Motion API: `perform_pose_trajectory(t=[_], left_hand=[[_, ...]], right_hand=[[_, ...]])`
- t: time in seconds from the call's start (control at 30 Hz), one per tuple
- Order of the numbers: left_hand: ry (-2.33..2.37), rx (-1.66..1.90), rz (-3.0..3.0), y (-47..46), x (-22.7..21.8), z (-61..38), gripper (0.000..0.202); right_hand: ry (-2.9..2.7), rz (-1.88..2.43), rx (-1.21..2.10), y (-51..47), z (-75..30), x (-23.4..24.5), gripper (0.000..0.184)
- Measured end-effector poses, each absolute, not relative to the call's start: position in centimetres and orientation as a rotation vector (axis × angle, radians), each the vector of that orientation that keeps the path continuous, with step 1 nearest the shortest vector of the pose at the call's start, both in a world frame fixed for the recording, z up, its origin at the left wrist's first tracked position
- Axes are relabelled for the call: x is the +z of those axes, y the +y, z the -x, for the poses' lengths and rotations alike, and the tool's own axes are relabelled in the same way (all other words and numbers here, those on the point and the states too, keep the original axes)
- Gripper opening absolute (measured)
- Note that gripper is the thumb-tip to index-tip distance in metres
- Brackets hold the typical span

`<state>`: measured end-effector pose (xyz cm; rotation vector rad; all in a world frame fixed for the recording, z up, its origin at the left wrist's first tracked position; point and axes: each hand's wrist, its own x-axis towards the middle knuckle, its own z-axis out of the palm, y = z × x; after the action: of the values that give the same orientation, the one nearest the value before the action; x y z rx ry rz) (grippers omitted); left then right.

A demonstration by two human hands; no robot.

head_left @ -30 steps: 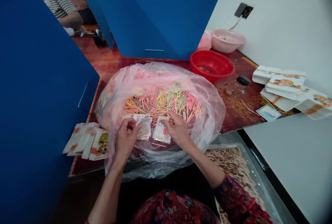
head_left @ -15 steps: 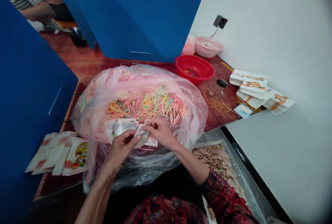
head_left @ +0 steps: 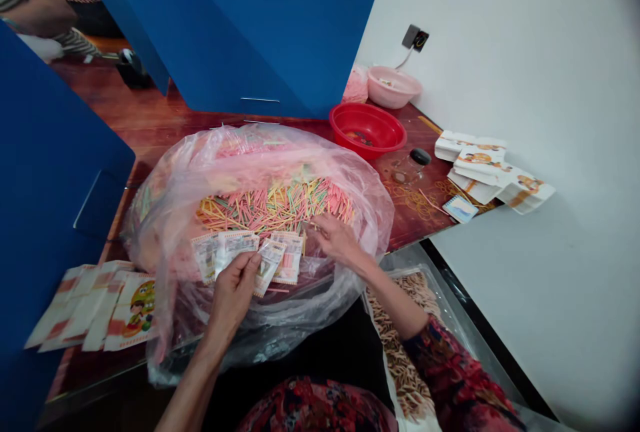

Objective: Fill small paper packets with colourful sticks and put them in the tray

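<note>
A big clear plastic bag lies open on the wooden table, filled with thin coloured sticks in pink, yellow and green. My left hand is closed on a fan of small printed packets at the bag's near edge. My right hand reaches into the sticks at the right of the pile, fingers curled and pinching among them; what they hold is hidden.
Flat printed packets lie at the table's left front. A red bowl, a pink bowl, a small jar, rubber bands and stacked white packets sit at the right. A tray of tan sticks is below. Blue partitions surround; another person's arm at top left.
My right hand has left the packets and moved right into the sticks. The left hand keeps the packets, now fanned wider. The camera has shifted, sliding the scene leftward.
</note>
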<state>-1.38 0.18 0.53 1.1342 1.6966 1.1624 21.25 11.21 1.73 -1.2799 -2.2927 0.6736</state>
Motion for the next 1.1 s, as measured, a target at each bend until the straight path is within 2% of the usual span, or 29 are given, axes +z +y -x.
perform_pose_trajectory(t=[0.1, 0.17, 0.3, 0.47, 0.57, 0.73, 0.9, 1.1], left_hand=[[1.723, 1.178, -1.083, 0.2, 0.4, 2.0, 0.04], [1.728, 1.194, -1.061, 0.3, 0.5, 2.0, 0.04], [1.735, 1.206, -1.047, 0.3, 0.6, 1.8, 0.039], [1.732, 1.195, -1.035, 0.0, 0.2, 2.1, 0.041], [1.733, 1.208, -1.037, -0.2, -0.1, 2.2, 0.039], [1.729, 1.256, -1.005, -0.4, 0.3, 2.2, 0.038], [1.747, 1.285, -0.945, -0.5, 0.7, 2.5, 0.039], [1.737, 1.308, -0.927, -0.5, 0.2, 2.6, 0.038]], right_hand=[[-2.666, 1.389, 0.301, 13.6, -25.0, 1.4, 0.041], [-2.859, 1.298, 0.197, 14.8, -26.6, 0.9, 0.05], [-2.999, 1.048, 0.016, 15.9, -27.6, 0.1, 0.042], [-3.088, 0.786, -0.142, 17.0, -28.0, -0.5, 0.021], [-3.118, 0.667, -0.181, 17.7, -28.1, -1.1, 0.019], [-3.034, 0.753, -0.096, 17.5, -27.6, -2.2, 0.025], [-2.72, 1.06, 0.01, 16.1, -26.8, -2.9, 0.021], [-1.92, 1.359, 0.589, 15.8, -25.7, -3.4, 0.028]])
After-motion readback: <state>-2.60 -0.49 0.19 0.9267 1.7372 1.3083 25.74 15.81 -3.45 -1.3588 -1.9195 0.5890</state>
